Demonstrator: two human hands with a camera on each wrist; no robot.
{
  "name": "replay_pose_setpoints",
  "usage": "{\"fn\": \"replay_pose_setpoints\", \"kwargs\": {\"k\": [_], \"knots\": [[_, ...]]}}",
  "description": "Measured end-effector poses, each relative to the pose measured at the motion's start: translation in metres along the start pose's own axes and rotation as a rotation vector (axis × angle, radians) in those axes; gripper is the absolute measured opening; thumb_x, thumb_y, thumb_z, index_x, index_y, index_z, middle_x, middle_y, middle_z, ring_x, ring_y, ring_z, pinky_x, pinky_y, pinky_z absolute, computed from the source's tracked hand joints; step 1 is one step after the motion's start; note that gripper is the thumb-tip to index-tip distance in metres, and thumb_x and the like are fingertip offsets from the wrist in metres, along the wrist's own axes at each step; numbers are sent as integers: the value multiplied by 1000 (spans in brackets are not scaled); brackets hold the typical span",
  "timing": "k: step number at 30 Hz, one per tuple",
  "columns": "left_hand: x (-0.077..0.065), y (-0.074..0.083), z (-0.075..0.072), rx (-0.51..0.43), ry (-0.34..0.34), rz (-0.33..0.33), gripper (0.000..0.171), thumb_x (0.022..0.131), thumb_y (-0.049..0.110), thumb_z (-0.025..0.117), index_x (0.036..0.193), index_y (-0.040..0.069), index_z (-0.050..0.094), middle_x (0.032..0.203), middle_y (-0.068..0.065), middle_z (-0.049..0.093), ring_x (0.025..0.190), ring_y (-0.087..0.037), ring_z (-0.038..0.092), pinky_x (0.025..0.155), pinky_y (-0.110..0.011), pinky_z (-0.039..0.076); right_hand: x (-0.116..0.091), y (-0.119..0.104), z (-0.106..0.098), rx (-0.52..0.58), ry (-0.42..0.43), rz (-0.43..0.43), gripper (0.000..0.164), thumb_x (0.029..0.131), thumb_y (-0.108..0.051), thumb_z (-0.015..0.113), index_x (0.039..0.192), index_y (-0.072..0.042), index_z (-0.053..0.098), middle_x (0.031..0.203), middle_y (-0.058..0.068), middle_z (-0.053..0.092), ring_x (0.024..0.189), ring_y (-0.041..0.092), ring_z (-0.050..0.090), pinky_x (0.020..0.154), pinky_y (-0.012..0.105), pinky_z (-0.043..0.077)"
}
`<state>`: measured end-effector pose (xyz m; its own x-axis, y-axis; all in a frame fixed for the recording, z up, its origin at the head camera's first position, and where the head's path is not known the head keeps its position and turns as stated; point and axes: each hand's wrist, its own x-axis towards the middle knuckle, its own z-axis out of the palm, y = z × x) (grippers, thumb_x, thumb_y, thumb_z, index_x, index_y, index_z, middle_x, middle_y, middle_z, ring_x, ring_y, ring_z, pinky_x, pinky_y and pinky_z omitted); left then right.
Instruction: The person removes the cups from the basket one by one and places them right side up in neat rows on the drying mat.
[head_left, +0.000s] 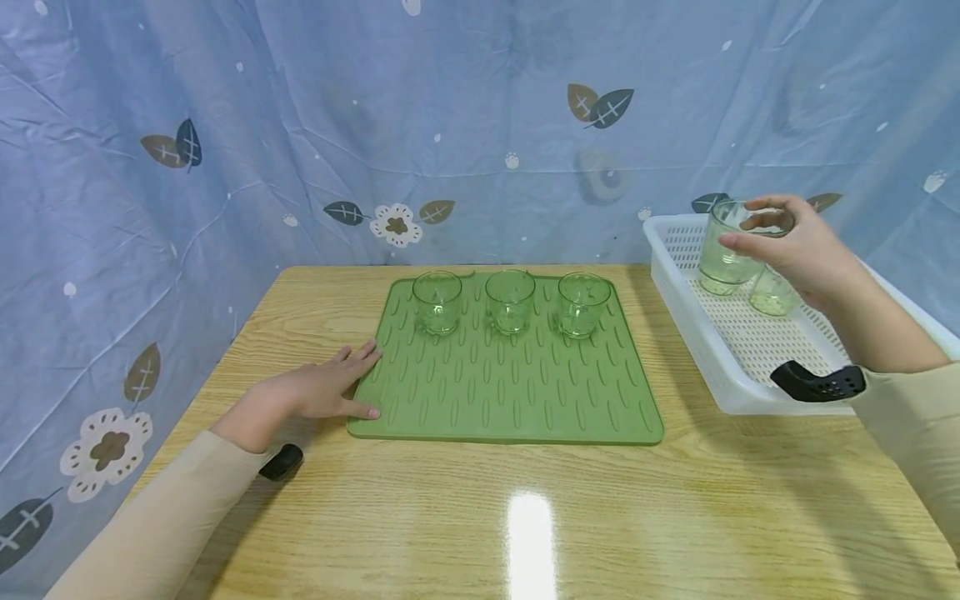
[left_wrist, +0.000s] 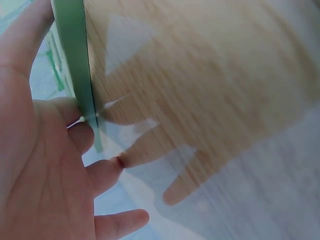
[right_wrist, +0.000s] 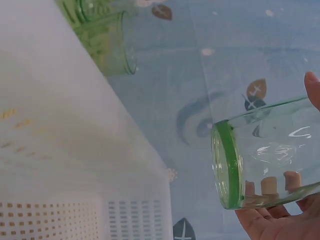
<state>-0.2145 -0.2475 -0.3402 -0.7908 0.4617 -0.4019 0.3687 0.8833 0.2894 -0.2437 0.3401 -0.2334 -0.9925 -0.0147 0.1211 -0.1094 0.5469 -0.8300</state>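
Note:
My right hand grips a clear, faintly green glass near its rim, at the back of the white basket. In the right wrist view the glass shows its thick green base, with fingers wrapped along its side. Another glass stands in the basket, partly behind the right hand. My left hand rests with spread fingers at the left edge of a green drying mat. Along the mat's back stand three glasses, a left one, a middle one and a right one.
The white perforated basket sits on the right side of the wooden table, with raised walls. A blue patterned curtain hangs behind and to the left. A bright reflection lies on the table's front part.

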Motion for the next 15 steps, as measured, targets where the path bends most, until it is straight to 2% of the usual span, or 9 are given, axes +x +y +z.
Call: {"fn": "replay_pose_setpoints", "kwargs": {"k": [2,6,10,15], "knots": [[0,0,0,-2,-2,0,105,94,66,60,165,6,11,171,-15,-4,152,-48,0,107,-83,9,-1,-2,3,24,-1,-11,46,102,-28,65,138,-34,38,123,-11,40,106,3,46,80,11,42],[0,1,0,-4,-6,-2,105,94,66,60,165,6,10,171,-15,-4,152,-48,-1,107,-83,9,-2,-8,9,32,-6,-18,52,102,-27,64,148,-29,39,119,-10,43,101,0,50,81,11,42],[0,0,0,-2,-9,-7,106,94,67,59,166,7,9,171,-13,-6,153,-47,-2,109,-82,9,-4,-14,16,-10,-11,-14,69,102,-33,65,160,-15,33,121,-14,42,112,6,46,84,14,40],[-1,1,-1,-4,-12,-8,105,94,66,60,166,8,9,171,-13,-6,153,-47,-2,110,-80,11,-3,-20,25,1,-35,-14,75,102,-35,64,162,-9,28,125,-14,42,123,13,44,98,19,39]]}}
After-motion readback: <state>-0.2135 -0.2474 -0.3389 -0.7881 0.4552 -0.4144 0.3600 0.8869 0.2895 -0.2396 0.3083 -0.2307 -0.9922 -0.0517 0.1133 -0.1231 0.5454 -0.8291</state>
